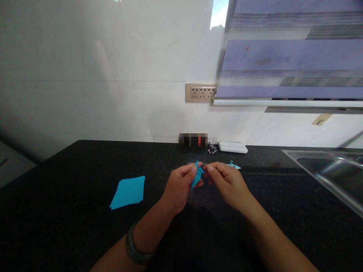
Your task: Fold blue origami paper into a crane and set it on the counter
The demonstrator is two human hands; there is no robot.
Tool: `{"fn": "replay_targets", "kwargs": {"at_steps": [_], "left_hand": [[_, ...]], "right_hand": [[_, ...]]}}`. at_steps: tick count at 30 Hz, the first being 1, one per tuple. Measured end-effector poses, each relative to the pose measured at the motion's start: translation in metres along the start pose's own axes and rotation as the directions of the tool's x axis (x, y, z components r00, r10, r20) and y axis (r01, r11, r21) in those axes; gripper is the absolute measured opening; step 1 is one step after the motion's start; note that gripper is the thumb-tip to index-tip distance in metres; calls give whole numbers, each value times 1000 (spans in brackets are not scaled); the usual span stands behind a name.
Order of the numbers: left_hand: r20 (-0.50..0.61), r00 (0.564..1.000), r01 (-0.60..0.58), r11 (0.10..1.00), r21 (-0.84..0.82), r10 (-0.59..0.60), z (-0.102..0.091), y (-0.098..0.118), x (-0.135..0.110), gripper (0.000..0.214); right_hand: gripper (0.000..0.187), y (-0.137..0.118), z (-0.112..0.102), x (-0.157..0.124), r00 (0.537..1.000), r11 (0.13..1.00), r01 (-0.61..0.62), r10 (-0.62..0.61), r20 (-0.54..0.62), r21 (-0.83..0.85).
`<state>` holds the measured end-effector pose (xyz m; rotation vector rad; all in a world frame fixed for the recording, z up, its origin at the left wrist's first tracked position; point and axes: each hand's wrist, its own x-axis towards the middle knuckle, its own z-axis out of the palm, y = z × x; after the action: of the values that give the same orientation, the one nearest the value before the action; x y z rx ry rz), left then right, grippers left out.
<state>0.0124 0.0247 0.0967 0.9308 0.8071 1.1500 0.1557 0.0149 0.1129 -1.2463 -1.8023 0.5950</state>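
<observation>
Between the thumb and fingers of my left hand (180, 185) is a small blue folded-paper crane (197, 176), its pointed tips standing up and out to the right. My right hand (225, 181) is closed in a pinch right beside the crane's right-hand tip. Whether those fingertips grip the tip cannot be made out. Behind my right hand, a paler blue folded-paper piece (233, 165) lies on the counter, partly covered by the hand. Left of my hands rests a stack of square blue paper sheets (129, 192), its edges slightly uneven.
The dark countertop (85, 162) meets a pale wall. Against that wall stand a blurred-out dark box (193, 139), a beaded bracelet (212, 149) and a white rectangular object (233, 147). A steel sink (334, 177) is set in at the right, below a purple striped blind (283, 56).
</observation>
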Motion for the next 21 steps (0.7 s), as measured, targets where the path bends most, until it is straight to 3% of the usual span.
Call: {"fn": "replay_targets", "kwargs": {"at_steps": [4, 9, 12, 15, 17, 21], "left_hand": [[16, 993, -116, 983, 145, 115, -3, -5, 1, 32], [62, 977, -212, 927, 308, 203, -3, -5, 0, 26], [57, 984, -180, 949, 261, 171, -1, -3, -1, 28], [-38, 985, -161, 974, 160, 170, 0, 1, -1, 34], [-69, 988, -126, 976, 177, 140, -1, 5, -1, 31], [78, 995, 39, 956, 290, -64, -6, 11, 1, 28]], "right_hand": [[21, -3, 3, 0, 1000, 1000, 18, -18, 20, 12], [22, -2, 8, -2, 987, 987, 139, -144, -68, -79], [22, 0, 9, -3, 981, 986, 135, -147, -127, -97], [21, 2, 9, -2, 971, 991, 102, -117, -209, -82], [19, 2, 9, -1, 962, 990, 107, -125, -243, -88], [16, 0, 6, 0, 963, 982, 175, -185, -194, -70]]}}
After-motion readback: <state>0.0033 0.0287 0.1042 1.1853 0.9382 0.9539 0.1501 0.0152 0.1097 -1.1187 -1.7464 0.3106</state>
